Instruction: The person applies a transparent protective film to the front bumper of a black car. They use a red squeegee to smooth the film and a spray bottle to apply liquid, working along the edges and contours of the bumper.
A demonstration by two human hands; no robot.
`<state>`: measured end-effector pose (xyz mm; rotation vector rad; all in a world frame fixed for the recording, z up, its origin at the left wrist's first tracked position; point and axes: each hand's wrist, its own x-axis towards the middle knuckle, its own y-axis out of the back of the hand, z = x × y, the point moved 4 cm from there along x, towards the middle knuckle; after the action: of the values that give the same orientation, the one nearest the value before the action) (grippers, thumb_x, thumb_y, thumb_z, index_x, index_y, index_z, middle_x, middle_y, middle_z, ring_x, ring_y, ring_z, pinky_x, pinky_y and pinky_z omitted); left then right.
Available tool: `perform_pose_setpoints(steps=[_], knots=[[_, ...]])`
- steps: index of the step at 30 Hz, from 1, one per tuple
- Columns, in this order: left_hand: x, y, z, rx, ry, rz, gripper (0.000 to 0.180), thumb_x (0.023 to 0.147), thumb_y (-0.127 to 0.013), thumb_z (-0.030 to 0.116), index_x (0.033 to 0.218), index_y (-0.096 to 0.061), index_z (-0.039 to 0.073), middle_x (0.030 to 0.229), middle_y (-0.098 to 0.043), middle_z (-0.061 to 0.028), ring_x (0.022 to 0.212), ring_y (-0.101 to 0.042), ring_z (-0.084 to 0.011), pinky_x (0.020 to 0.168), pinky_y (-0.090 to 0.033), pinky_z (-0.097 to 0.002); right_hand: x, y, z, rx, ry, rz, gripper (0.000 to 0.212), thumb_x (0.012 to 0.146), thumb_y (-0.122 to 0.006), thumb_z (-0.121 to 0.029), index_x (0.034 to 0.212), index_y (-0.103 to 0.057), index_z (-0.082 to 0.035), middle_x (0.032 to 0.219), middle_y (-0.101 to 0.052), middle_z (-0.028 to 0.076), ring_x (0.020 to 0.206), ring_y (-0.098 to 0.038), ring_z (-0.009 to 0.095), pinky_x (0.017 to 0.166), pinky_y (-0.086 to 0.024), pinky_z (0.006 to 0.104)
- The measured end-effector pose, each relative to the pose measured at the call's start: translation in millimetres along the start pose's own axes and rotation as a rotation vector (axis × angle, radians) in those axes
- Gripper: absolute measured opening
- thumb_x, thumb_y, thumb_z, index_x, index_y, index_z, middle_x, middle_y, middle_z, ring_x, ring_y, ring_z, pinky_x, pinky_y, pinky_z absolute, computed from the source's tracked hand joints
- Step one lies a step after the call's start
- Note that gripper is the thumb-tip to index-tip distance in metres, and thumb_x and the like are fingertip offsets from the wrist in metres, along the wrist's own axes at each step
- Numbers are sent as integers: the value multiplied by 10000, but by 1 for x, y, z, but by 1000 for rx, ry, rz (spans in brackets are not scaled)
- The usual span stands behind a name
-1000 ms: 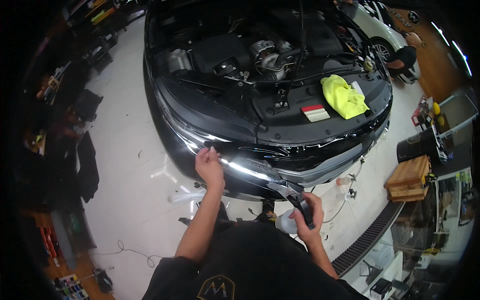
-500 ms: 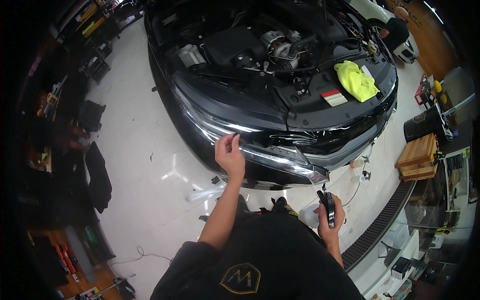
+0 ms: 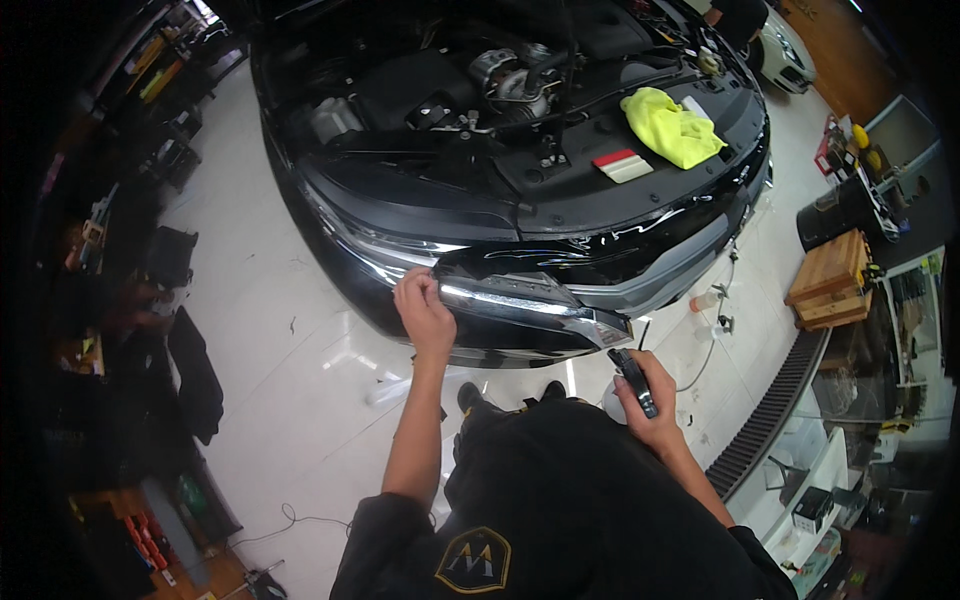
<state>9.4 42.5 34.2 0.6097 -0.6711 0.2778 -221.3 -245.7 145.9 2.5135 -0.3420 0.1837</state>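
My left hand is closed in a pinch at the corner of a dark, glossy film that lies along the headlight of a black car. Its fingertips partly hide that corner. To the right, my right hand is wrapped round the black trigger head of a spray bottle, just in front of the headlight's lower tip. The bottle's whitish body is mostly hidden behind the hand. Wavy reflections run over the black front panel above the grey grille trim.
The bonnet is up over the engine. A yellow cloth and a red-and-cream squeegee lie on the front cover. Bottles and a hose are on the floor at right, near a wooden box. Another person stands beyond.
The car has shifted left and up in view. My right hand has risen with the spray bottle, tilting it toward the headlight. My left hand keeps its pinch at the film's corner.
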Motion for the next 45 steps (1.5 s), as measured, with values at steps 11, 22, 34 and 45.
perform_pose_setpoints(steps=[11, 22, 34, 45], knots=[[1, -34, 68, -193, 169, 106, 64, 1080, -454, 25, 1120, -491, -8, 990, -579, -148, 899, -577, -273, 867, -468, -376, -2, 1, 26, 133, -3, -130, 303, 938, -720, -28, 1226, -643, 29, 963, -639, 144, 813, -631, 253, 767, -506, 341], [10, 6, 252, -485, -10, -297, 95, 1041, -661, 65, 1133, -668, 39, 960, -629, 8, 799, -542, -53, 696, -445, -254, -23, 19, 42, 21, 138, -84, 438, 898, -721, -4, 1327, -635, 6, 1215, -650, 217, 951, -707, 376, 765, -569, 370], [143, 9, 262, -892, 273, -1031, 286, 962, -760, 70, 1233, -741, -19, 1000, -717, -71, 881, -701, -102, 815, -623, -282, 1, -58, -10, -214, 168, 220, 548, 820, -723, -23, 1334, -561, 75, 1210, -648, 287, 1113, -617, 484, 971, -508, 512], [153, -16, 256, -1163, 357, -1416, 410, 985, -746, 149, 1282, -674, -125, 1189, -693, -206, 1092, -733, -280, 935, -645, -377, 53, -116, -65, -329, -161, 581, 331, 883, -656, -43, 1201, -605, 33, 910, -695, 229, 819, -647, 446, 748, -481, 503]])
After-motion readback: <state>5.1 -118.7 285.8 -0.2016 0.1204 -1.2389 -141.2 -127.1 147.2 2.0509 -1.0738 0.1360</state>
